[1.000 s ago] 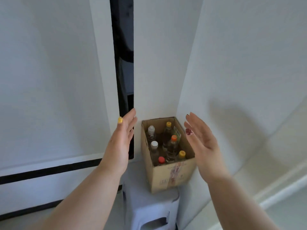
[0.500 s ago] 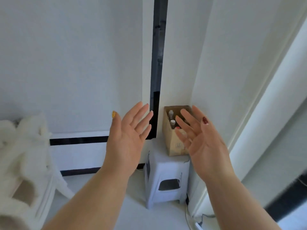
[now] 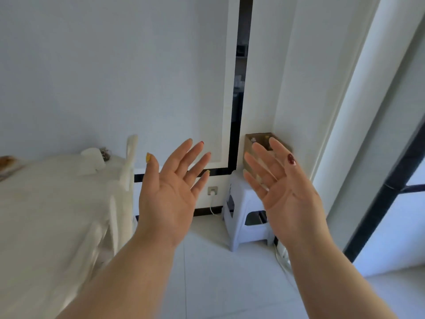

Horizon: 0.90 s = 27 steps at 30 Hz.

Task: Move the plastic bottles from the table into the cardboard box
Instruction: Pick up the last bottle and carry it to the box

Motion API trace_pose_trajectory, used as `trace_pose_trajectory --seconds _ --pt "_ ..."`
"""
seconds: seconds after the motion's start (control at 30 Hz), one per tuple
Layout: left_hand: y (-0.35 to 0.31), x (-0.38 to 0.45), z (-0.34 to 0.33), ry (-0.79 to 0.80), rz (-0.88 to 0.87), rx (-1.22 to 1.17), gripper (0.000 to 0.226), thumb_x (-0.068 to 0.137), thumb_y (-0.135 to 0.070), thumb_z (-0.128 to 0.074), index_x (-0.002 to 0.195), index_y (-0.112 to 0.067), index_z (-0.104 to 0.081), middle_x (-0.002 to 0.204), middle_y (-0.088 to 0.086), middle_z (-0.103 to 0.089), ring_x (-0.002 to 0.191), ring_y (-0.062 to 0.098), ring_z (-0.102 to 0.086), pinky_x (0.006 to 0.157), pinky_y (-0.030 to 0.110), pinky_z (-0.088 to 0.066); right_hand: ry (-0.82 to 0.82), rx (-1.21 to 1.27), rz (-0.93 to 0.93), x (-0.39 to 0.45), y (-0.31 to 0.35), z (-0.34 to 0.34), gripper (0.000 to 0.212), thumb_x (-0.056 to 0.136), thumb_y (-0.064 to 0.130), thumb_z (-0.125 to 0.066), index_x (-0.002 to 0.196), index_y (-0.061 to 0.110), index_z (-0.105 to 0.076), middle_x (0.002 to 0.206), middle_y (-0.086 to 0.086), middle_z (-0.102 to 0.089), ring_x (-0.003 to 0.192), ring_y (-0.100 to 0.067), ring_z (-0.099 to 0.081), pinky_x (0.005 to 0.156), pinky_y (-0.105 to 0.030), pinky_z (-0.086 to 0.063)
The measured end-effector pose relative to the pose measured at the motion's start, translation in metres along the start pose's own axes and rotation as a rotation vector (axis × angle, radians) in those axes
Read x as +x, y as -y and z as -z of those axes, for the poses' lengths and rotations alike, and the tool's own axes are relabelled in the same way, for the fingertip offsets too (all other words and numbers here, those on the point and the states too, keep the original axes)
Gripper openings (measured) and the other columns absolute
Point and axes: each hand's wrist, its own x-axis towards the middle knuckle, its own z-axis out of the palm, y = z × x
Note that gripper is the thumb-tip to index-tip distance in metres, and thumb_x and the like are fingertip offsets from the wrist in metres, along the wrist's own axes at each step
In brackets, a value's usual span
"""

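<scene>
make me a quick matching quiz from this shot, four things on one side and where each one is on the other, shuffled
Things:
1. cardboard box
2. plastic stool
3. wall socket
4. white-covered table

Places:
A. low on the wall, left of the stool
B. on top of the stool, in the corner
C. along the left side of the view
D. on the floor under the box

Pairs: 1-B, 2-D, 3-A, 4-C

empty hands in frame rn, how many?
2. Left hand open, palm up, centre frame. Right hand open, partly covering the cardboard box on the stool. Neither holds a bottle.
</scene>
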Motion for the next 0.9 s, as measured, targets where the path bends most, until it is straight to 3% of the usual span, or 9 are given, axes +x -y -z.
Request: trace_pose_trajectory --seconds 0.1,0.23,0.37,0.53,0.63,0.73,0.9 --pt "-0.037 -0.064 0.020 0.001 0.012 0.007 0.071 0.100 -0.059 -0.015 0.143 -0.018 -0.052 0.142 0.001 -0.062 0.133 0.023 -0.057 0.118 0.048 -0.030 -0.013 0.060 -0.022 -0.061 0.000 -0.044 0.055 0.091 0.032 -0.044 0.144 0.016 -0.047 0.139 -0.005 -0.063 0.128 -0.027 -0.061 0.110 -0.051 -0.044" --pt "-0.092 -0.135 0.038 -0.038 -0.027 0.016 0.071 0.098 -0.059 -0.017 0.141 -0.017 -0.054 0.141 0.002 -0.064 0.133 0.023 -0.057 0.118 0.049 -0.030 0.016 0.068 -0.042 -0.121 0.014 -0.101 0.053 0.092 0.033 -0.044 0.143 0.018 -0.049 0.138 -0.004 -0.065 0.127 -0.026 -0.061 0.107 -0.042 -0.046" --pt "-0.135 -0.199 0.056 -0.108 -0.081 0.044 0.071 0.099 -0.059 -0.017 0.142 -0.016 -0.052 0.143 0.004 -0.062 0.133 0.025 -0.057 0.118 0.049 -0.029 0.085 0.107 -0.070 -0.166 0.019 -0.150 0.051 0.095 0.032 -0.042 0.143 0.017 -0.049 0.137 -0.005 -0.065 0.128 -0.028 -0.061 0.107 -0.048 -0.047" --pt "-0.170 -0.272 0.082 -0.239 -0.162 0.043 0.069 0.100 -0.058 -0.019 0.141 -0.015 -0.054 0.142 0.005 -0.062 0.133 0.024 -0.057 0.115 0.048 -0.032 0.197 0.176 -0.136 -0.211 0.011 -0.198 0.055 0.090 0.036 -0.058 0.141 0.017 -0.051 0.137 -0.009 -0.064 0.127 -0.030 -0.061 0.106 -0.048 -0.049" --pt "-0.188 -0.314 0.100 -0.316 -0.177 0.074 0.069 0.100 -0.057 -0.020 0.141 -0.014 -0.054 0.141 0.006 -0.063 0.131 0.025 -0.059 0.114 0.048 -0.034 0.243 0.193 -0.190 -0.239 0.003 -0.227 0.054 0.091 0.032 -0.049 0.142 0.015 -0.049 0.137 -0.010 -0.064 0.126 -0.031 -0.061 0.108 -0.051 -0.045" --pt "-0.212 -0.354 0.125 -0.373 -0.193 0.098 0.068 0.100 -0.056 -0.020 0.141 -0.015 -0.054 0.141 0.005 -0.063 0.131 0.025 -0.058 0.115 0.048 -0.034 0.290 0.220 -0.208 -0.267 -0.012 -0.264 0.057 0.090 0.035 -0.058 0.142 0.014 -0.049 0.137 -0.010 -0.064 0.125 -0.032 -0.062 0.109 -0.050 -0.046" --pt "-0.275 -0.412 0.194 -0.459 -0.232 0.181 0.065 0.100 -0.055 -0.020 0.139 -0.017 -0.056 0.140 0.004 -0.064 0.131 0.023 -0.059 0.114 0.048 -0.034 0.328 0.260 -0.216 -0.302 -0.048 -0.350 0.051 0.091 0.026 -0.044 0.139 0.013 -0.052 0.133 -0.010 -0.067 0.122 -0.031 -0.065 0.102 -0.044 -0.051"
